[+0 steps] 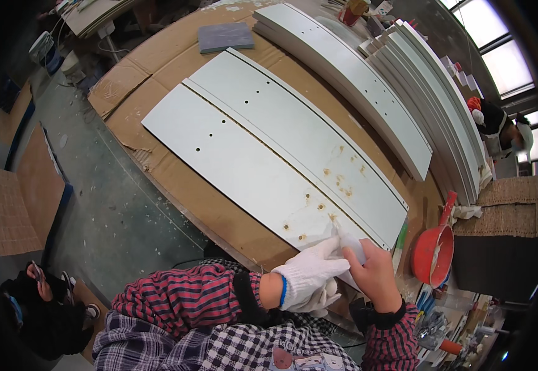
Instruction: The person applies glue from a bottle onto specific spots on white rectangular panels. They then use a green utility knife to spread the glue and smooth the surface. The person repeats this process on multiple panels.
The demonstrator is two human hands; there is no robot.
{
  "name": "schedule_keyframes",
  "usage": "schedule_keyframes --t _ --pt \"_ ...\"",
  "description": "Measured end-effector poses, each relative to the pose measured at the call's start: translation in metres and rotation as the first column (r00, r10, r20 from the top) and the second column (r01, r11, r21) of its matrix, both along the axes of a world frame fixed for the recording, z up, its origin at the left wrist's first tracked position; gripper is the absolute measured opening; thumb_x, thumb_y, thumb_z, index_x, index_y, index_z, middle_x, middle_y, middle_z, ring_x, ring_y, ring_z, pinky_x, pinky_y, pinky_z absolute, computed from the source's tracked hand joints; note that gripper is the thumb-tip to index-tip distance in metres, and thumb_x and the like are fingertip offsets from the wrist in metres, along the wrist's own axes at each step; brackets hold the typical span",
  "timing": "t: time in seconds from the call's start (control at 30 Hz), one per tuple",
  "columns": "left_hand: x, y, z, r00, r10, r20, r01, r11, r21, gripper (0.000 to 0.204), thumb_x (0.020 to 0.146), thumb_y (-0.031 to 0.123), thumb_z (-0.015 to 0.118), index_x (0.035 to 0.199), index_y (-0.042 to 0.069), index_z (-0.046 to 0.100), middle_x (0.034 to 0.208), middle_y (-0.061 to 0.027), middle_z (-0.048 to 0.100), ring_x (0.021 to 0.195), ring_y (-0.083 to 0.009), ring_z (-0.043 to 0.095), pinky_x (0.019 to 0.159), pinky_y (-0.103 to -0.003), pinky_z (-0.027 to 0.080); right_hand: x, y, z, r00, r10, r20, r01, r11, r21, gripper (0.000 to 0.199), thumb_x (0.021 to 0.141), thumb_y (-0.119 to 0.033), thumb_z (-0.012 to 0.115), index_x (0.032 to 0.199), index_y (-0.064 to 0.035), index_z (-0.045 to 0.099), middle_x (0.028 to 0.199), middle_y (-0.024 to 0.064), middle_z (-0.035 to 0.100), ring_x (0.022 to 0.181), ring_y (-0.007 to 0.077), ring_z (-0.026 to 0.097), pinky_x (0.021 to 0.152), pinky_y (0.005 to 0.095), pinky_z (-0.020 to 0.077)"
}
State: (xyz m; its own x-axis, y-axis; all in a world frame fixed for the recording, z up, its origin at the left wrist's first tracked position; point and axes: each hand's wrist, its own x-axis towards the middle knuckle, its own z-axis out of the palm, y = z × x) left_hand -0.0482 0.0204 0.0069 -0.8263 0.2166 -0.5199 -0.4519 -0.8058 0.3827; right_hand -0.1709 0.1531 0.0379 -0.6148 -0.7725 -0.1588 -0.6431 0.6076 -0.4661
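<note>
My left hand [312,272] wears a white knit glove with a blue cuff edge. Its upper fingers stretch toward a pale, partly see-through scraper-like piece [354,248]; more white glove fingers hang half bent below. In my bare right hand [375,272] the pale piece is gripped, its lower part hidden by the fingers. Both hands are over the near right end of a white panel [219,161] with small round holes. Tan filler patches [321,207] dot this end. A second white panel [293,123] lies alongside, also spotted tan.
Cardboard [164,68] covers the table. A grey block [224,37] lies at the far edge. Stacked white boards [349,80] stand at the back right. A red pan [432,255] sits right of my hands. People are at the lower left and far right.
</note>
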Motion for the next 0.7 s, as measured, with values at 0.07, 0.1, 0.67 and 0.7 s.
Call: schedule_keyframes --t 0.07,0.1,0.67,0.7 --pt "0.001 0.0 0.001 1.0 0.006 -0.025 -0.007 0.999 -0.033 0.052 0.098 0.022 0.055 0.145 0.007 0.04 0.097 -0.0064 0.064 0.054 -0.009 0.056 0.045 -0.026 0.047 0.0 0.0 0.0 1.0 0.001 -0.004 -0.001 1.0 0.008 0.027 0.087 -0.026 0.07 0.083 -0.0009 0.061 0.06 0.0194 0.059 0.056 0.0378 0.061 0.052 0.0426 0.0476" --pt "0.001 -0.001 0.0 0.999 0.012 -0.03 -0.013 1.0 -0.02 0.052 0.098 0.022 0.055 0.145 0.007 0.04 0.097 -0.0064 0.064 0.054 -0.0089 0.056 0.045 -0.026 0.047 -0.001 0.001 0.0 1.0 0.003 -0.006 -0.003 1.0 0.012 0.027 0.087 -0.026 0.07 0.083 -0.001 0.061 0.06 0.0194 0.059 0.056 0.0378 0.062 0.052 0.0427 0.0476" --pt "-0.005 0.005 -0.008 1.0 0.006 0.02 -0.008 0.995 0.096 0.062 0.102 0.02 0.053 0.156 0.022 0.023 0.065 0.0022 0.056 0.045 -0.0052 0.051 0.042 -0.023 0.049 -0.001 -0.001 0.004 1.0 -0.013 0.019 0.012 0.996 0.085 0.025 0.088 -0.021 0.069 0.088 0.0033 0.064 0.07 0.0212 0.062 0.058 0.0331 0.059 0.056 0.0383 0.0459" --pt "-0.005 0.004 -0.006 1.0 -0.008 0.02 0.006 0.995 0.097 0.062 0.102 0.021 0.053 0.156 0.022 0.022 0.066 0.0019 0.057 0.045 -0.0053 0.051 0.042 -0.023 0.048 -0.002 0.001 0.004 1.0 -0.016 0.023 0.014 0.996 0.083 0.025 0.088 -0.021 0.069 0.088 0.0034 0.064 0.071 0.0211 0.062 0.058 0.0329 0.059 0.057 0.0383 0.046"
